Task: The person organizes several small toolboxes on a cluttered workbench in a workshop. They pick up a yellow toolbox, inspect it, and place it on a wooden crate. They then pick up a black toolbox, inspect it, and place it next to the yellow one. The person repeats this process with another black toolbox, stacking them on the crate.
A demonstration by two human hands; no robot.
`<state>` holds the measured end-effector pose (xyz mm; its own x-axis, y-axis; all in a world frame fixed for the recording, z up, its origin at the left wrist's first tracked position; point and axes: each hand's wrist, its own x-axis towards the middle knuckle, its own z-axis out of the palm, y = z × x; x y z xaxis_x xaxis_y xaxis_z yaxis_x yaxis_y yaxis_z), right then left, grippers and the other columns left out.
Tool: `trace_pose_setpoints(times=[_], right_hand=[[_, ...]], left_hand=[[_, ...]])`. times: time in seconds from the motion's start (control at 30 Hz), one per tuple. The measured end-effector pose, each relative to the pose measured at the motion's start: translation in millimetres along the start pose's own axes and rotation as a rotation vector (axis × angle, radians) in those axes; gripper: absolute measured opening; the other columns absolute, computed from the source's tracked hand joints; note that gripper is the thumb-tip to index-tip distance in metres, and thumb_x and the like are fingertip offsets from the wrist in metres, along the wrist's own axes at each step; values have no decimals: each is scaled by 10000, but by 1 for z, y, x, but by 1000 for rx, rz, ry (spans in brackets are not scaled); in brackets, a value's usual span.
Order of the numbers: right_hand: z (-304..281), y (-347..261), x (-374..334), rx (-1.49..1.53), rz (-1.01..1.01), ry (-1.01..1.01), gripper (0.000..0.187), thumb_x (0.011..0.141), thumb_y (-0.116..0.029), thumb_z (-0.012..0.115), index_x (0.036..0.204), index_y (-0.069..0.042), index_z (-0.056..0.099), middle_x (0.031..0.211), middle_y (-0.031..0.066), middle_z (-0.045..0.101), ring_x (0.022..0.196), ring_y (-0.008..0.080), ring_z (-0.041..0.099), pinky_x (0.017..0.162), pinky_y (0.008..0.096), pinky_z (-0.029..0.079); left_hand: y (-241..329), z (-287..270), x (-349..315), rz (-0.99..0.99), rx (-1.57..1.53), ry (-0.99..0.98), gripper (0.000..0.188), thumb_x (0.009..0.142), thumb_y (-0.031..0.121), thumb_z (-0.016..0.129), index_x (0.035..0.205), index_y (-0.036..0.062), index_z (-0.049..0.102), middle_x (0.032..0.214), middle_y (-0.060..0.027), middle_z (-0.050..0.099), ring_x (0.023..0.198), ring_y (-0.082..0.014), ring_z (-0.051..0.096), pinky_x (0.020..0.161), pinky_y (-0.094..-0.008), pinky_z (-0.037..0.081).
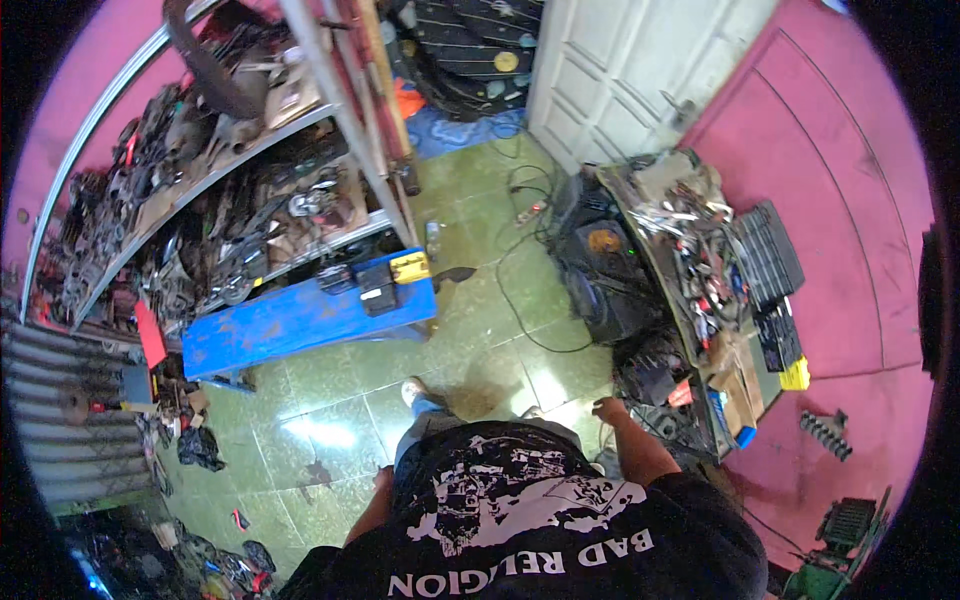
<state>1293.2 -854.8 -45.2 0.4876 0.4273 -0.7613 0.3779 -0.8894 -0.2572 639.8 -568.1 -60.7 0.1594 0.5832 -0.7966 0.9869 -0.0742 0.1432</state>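
Note:
My left hand (384, 477) hangs low beside my left thigh, close against the dark shirt. Its fingers are mostly hidden, and I cannot make out anything in it. On the other side, my right hand (609, 410) is held out forward, with loosely bent fingers and nothing visible in them. It is nearest to the cluttered workbench (645, 235) on the right and the dark items below it, apart from the bench top. One shoe (413, 390) shows on the green tiled floor (330, 400).
A blue bench (300, 325) on the left carries black boxes (378, 287) and a yellow box (409, 266). Behind it, metal shelves (215, 150) are packed with parts. A black cable (515, 315) snakes across the floor. A white door (640, 70) stands ahead; an open tool case (768, 255) lies rightward.

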Motion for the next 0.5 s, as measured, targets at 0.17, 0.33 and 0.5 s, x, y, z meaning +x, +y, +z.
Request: trace_pose_setpoints(times=[0.17,0.33,0.5], right_hand=[[4,-170,71,-160,-274,98,443,797,-382,759,1162,-133,773,1206,194,721,1133,373,677,1010,439,535],[33,-359,82,-226,-379,-26,465,845,-356,658,1293,-238,703,1283,99,709,1197,329,663,1015,452,535],[57,-488,78,-386,-342,47,441,897,-410,632,1315,-272,667,1186,67,741,1165,314,660,968,545,507]], left_hand=[[-53,-50,-2,-182,-210,49,441,948,484,621,1268,203,736,1208,-173,736,1156,-377,685,995,-519,530],[-111,-108,32,-157,-135,199,498,902,505,663,1276,182,720,1241,-150,727,1190,-370,663,1066,-504,481],[-70,-181,77,-106,12,233,503,910,508,657,1322,222,687,1279,-173,680,1218,-389,609,1078,-518,457]])
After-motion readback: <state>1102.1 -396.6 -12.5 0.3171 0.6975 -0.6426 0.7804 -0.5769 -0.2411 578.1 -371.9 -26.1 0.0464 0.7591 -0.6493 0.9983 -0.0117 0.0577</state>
